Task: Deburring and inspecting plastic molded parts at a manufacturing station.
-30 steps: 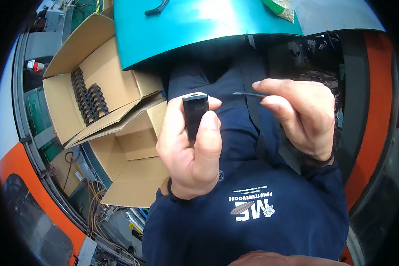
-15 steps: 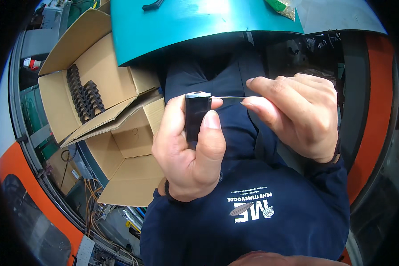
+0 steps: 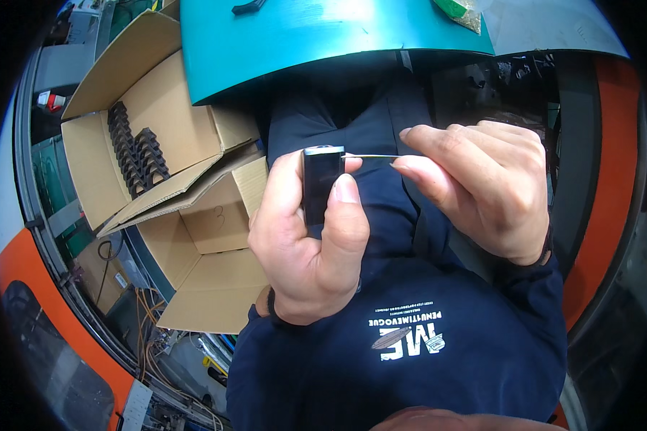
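Observation:
My left hand point(image 3: 305, 262) is closed around a small black rectangular device point(image 3: 323, 187) with a silvery top edge, held upright over my lap. Its thumb presses on the right part of the device's dark face, and a fingertip shows behind the right edge. From the right, my right hand point(image 3: 492, 187) pinches a thin, straight metal pin point(image 3: 374, 156) between thumb and forefinger. The pin lies level, its far tip meeting the device's right side just below the top corner. Whether the tip is inside the device or only touching it, I cannot tell.
At the left, an open cardboard box point(image 3: 169, 104) holds stacked black ribbed parts point(image 3: 136, 151). Another open box point(image 3: 212, 287) lies below it. A teal tabletop point(image 3: 323, 36) crosses the top, bearing a small black piece point(image 3: 249, 7) and a green-and-clear bag point(image 3: 459, 13). Orange panels point(image 3: 611, 172) stand at both sides.
My left hand and the device have shifted very slightly right and up. The right hand keeps its pinch on the pin, nearly still.

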`<state>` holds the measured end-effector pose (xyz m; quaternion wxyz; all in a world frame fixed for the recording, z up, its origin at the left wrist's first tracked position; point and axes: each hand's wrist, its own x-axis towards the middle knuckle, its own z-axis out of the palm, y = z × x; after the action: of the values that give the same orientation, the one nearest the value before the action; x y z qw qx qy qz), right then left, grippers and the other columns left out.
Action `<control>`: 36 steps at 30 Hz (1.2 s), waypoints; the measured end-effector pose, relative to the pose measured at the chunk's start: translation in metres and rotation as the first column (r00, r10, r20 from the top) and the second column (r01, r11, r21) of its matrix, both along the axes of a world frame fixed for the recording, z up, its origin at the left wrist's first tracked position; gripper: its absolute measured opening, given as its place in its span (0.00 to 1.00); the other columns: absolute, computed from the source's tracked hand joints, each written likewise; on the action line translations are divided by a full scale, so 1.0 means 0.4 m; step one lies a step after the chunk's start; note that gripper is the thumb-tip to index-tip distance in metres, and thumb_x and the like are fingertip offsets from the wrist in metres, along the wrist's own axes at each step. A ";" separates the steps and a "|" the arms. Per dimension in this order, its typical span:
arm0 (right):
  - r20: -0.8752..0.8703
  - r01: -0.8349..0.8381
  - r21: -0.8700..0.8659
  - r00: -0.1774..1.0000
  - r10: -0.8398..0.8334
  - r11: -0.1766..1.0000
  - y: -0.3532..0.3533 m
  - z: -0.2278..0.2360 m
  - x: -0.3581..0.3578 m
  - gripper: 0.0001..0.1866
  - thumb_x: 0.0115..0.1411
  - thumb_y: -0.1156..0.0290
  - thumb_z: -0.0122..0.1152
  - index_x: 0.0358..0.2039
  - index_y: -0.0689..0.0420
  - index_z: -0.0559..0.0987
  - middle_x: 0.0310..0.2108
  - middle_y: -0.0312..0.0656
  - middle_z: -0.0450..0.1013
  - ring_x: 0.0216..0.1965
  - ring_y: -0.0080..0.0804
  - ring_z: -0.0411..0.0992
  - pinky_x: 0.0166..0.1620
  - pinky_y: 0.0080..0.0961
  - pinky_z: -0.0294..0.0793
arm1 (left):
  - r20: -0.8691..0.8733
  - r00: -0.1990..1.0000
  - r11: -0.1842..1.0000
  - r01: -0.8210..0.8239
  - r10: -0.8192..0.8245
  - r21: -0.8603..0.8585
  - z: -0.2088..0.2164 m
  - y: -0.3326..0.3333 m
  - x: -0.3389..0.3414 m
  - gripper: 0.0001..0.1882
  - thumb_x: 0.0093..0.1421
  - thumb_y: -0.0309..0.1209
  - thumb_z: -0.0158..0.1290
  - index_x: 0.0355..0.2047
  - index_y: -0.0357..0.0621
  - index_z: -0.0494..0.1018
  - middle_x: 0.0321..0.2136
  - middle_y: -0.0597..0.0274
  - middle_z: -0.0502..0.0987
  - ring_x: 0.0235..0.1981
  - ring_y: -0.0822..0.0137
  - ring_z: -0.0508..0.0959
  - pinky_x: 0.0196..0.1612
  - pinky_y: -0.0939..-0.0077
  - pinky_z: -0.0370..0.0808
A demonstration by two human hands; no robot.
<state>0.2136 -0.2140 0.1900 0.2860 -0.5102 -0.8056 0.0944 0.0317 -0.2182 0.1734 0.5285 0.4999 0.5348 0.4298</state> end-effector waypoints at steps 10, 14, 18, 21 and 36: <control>0.007 0.006 -0.086 1.000 -0.005 0.996 -0.002 0.009 0.000 0.13 0.51 0.65 0.68 0.28 0.62 0.79 0.17 0.40 0.73 0.14 0.28 0.69 0.19 0.21 0.63 | 0.033 0.999 1.000 0.011 -0.011 -0.001 -0.007 0.003 0.004 0.10 0.57 0.28 0.50 0.36 0.33 0.73 0.28 0.60 0.77 0.30 0.74 0.75 0.38 0.81 0.71; -0.010 0.008 -0.077 1.000 -0.009 0.997 -0.003 0.004 0.001 0.12 0.51 0.65 0.68 0.28 0.62 0.79 0.16 0.40 0.73 0.14 0.28 0.69 0.19 0.22 0.63 | 0.030 1.000 1.000 -0.007 0.007 -0.001 -0.006 0.006 0.008 0.10 0.57 0.28 0.51 0.35 0.33 0.73 0.27 0.62 0.77 0.29 0.75 0.74 0.36 0.82 0.71; -0.024 0.005 -0.058 1.000 -0.007 0.998 -0.004 0.002 -0.003 0.12 0.51 0.65 0.68 0.28 0.62 0.79 0.17 0.40 0.72 0.13 0.28 0.68 0.18 0.22 0.63 | -0.047 0.999 0.999 -0.018 0.020 0.039 0.002 0.006 0.012 0.09 0.55 0.27 0.57 0.33 0.34 0.72 0.24 0.65 0.76 0.25 0.80 0.73 0.30 0.85 0.71; -0.007 0.004 -0.047 1.000 -0.004 0.999 -0.005 0.004 -0.006 0.13 0.50 0.65 0.68 0.28 0.62 0.79 0.17 0.40 0.72 0.13 0.28 0.68 0.18 0.22 0.63 | 0.003 0.998 0.990 -0.069 0.069 0.125 -0.007 0.011 0.024 0.11 0.53 0.28 0.62 0.29 0.36 0.72 0.21 0.68 0.76 0.21 0.83 0.71 0.26 0.88 0.69; -0.040 -0.003 -0.060 0.999 0.001 0.998 -0.007 -0.006 -0.009 0.14 0.49 0.64 0.68 0.28 0.63 0.79 0.16 0.40 0.71 0.13 0.29 0.67 0.19 0.23 0.62 | -0.105 0.991 0.979 -0.067 0.089 0.193 -0.013 0.015 0.024 0.11 0.52 0.29 0.63 0.26 0.37 0.72 0.17 0.69 0.75 0.19 0.83 0.71 0.23 0.86 0.69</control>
<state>0.2100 -0.2167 0.1876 0.2866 -0.5157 -0.7971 0.1289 0.0412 -0.2122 0.1682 0.4301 0.5500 0.5397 0.4703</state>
